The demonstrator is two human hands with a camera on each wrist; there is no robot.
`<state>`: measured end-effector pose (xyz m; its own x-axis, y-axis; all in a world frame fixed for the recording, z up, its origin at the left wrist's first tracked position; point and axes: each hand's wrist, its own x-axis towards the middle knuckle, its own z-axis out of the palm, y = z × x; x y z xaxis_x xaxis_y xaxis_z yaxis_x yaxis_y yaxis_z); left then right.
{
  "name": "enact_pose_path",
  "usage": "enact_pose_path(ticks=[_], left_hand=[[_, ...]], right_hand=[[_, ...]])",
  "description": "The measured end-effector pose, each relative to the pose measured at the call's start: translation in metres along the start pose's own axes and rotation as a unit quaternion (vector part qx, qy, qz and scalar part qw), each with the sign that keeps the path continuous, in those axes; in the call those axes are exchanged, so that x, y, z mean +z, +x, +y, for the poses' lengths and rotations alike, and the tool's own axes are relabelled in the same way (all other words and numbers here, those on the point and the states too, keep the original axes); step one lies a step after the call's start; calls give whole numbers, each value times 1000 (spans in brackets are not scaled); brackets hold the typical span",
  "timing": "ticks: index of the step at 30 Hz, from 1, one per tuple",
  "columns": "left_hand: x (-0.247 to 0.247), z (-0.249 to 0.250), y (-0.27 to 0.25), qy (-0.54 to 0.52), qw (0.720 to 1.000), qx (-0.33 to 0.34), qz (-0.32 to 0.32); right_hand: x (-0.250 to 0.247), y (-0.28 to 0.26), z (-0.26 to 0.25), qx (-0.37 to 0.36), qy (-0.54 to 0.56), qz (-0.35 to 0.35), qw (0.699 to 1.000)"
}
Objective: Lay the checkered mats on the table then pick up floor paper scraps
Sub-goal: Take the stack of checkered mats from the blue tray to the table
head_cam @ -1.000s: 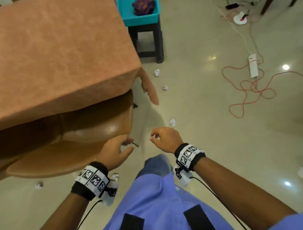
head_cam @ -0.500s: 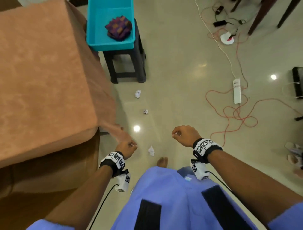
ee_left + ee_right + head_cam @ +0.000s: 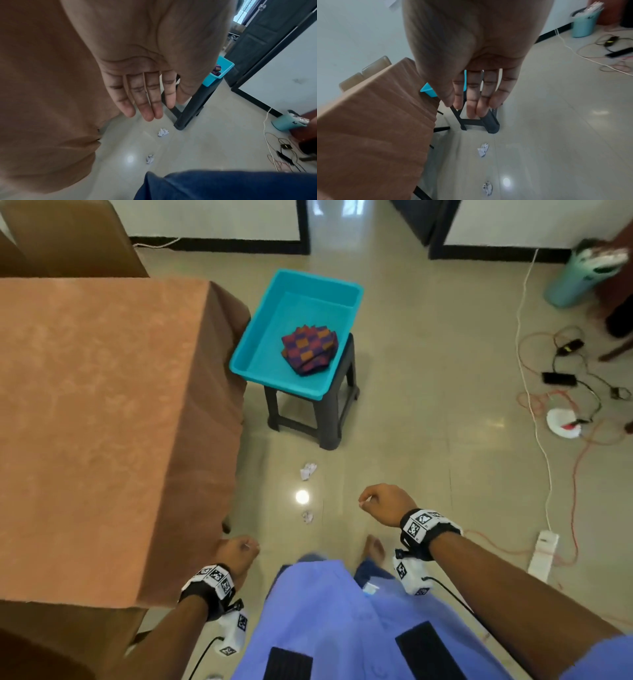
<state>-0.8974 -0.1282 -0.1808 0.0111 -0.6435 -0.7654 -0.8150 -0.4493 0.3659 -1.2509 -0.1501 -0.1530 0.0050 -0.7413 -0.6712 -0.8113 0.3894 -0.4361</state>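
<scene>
Several purple-and-orange checkered mats [image 3: 310, 348] lie stacked in a teal tray [image 3: 318, 280] on a dark stool [image 3: 329, 422], beside the brown-clothed table [image 3: 102, 422]. Two crumpled paper scraps [image 3: 308, 470] [image 3: 307, 516] lie on the floor between me and the stool; they also show in the wrist views [image 3: 163, 132] [image 3: 483, 149]. My left hand [image 3: 246, 547] hangs by the table's near corner, its fingers [image 3: 145, 101] relaxed and holding nothing. My right hand [image 3: 368, 501] is raised over the floor, its fingers [image 3: 476, 100] loosely curled and holding nothing.
Brown chairs [image 3: 68, 237] stand behind the table. A white power strip [image 3: 544, 553], orange and white cables [image 3: 582, 440] and chargers lie on the floor at right. A teal bin [image 3: 568, 285] stands at the far right wall. My bare foot [image 3: 375, 549] is below the right hand.
The view has lifted from the chair seat to the stool and tray, which now lie ahead. Both hands have dropped lower in the view; the left has left the chair and hangs at the table corner.
</scene>
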Motion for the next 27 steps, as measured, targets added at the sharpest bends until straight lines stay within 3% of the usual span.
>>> enact_pose_path(ticks=[5, 9, 17, 22, 27], left_hand=[[-18, 88, 48, -57, 998, -6, 27], [-53, 150, 121, -89, 996, 11, 30], [-143, 250, 246, -38, 992, 58, 106], [-170, 270, 313, 121, 989, 54, 69], [-167, 284, 355, 281, 953, 113, -7]], right_hand=[[-83, 95, -22, -61, -74, -35, 995], [-138, 185, -56, -91, -107, -45, 989], [-232, 347, -138, -108, -112, -41, 987], [-270, 437, -182, -145, -124, -90, 978], [-260, 550, -201, -123, -226, -117, 959]])
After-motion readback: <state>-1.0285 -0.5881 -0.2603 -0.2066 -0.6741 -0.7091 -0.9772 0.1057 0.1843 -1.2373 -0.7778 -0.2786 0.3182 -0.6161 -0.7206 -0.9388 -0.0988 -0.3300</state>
